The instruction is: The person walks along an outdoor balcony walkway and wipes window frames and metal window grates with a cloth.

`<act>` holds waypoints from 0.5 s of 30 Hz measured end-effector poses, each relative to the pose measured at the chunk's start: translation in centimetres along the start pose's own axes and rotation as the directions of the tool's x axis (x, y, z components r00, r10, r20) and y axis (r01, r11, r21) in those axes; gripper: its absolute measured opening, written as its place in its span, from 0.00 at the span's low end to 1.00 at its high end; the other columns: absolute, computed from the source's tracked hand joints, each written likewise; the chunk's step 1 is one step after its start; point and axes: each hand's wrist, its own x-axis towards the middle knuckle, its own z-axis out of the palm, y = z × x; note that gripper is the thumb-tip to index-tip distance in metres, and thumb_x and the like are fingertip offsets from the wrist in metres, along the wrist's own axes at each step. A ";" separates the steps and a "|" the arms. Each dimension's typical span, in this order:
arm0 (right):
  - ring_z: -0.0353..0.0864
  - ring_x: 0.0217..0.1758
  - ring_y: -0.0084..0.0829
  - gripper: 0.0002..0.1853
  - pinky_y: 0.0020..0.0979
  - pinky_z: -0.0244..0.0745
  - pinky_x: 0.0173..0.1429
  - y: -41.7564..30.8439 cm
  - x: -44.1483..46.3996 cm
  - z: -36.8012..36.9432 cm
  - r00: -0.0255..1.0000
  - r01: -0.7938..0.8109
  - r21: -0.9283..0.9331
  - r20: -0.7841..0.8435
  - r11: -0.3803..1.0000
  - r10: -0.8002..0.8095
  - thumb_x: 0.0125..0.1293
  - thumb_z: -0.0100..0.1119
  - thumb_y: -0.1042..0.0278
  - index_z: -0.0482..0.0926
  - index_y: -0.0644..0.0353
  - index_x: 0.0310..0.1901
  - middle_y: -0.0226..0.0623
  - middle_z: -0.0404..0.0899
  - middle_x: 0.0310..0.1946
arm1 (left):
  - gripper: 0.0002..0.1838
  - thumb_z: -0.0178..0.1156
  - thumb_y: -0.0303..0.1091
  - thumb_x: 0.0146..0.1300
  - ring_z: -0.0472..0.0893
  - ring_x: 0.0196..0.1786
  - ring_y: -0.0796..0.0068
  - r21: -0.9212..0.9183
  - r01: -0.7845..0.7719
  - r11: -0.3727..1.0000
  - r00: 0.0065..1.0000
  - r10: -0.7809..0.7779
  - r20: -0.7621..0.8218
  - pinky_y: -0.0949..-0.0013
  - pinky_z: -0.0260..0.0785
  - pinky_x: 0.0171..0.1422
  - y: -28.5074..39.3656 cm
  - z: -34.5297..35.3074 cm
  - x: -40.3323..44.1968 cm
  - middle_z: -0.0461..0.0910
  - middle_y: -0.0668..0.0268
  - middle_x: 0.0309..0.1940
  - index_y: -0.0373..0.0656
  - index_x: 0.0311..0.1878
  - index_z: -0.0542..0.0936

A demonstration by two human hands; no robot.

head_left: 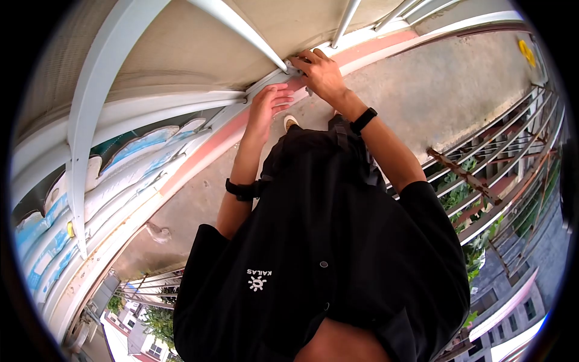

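Note:
My right hand (322, 73) reaches to the window frame, its fingers bent and closed around a small metal fitting (292, 67) at the foot of a white bar (253, 36). The fingers partly hide this fitting, so its exact kind is unclear. Just left of it and lower, my left hand (265, 111) is raised beside the pink ledge (226, 136). Its fingers are slightly curved and apart, with nothing seen in them. Dark bands circle both wrists.
White window bars (90, 90) stand before a beige screen (181, 66). Blue-and-white sacks (129, 163) are stacked behind the bars at left. A concrete floor (434, 78) runs below, edged by a rusty metal railing (476, 163). A yellow object (526, 53) is at far right.

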 end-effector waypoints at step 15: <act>0.80 0.53 0.39 0.28 0.39 0.83 0.54 -0.4 -0.5 0.1 0.988 -0.145 0.186 0.072 0.972 0.133 0.50 0.63 0.76 0.86 0.46 0.56 0.32 0.82 0.47 | 0.18 0.46 0.38 0.80 0.86 0.48 0.68 -0.032 -0.044 0.999 0.996 0.041 -0.078 0.65 0.76 0.56 -0.5 -1.5 -1.2 0.86 0.56 0.47 0.36 0.57 0.79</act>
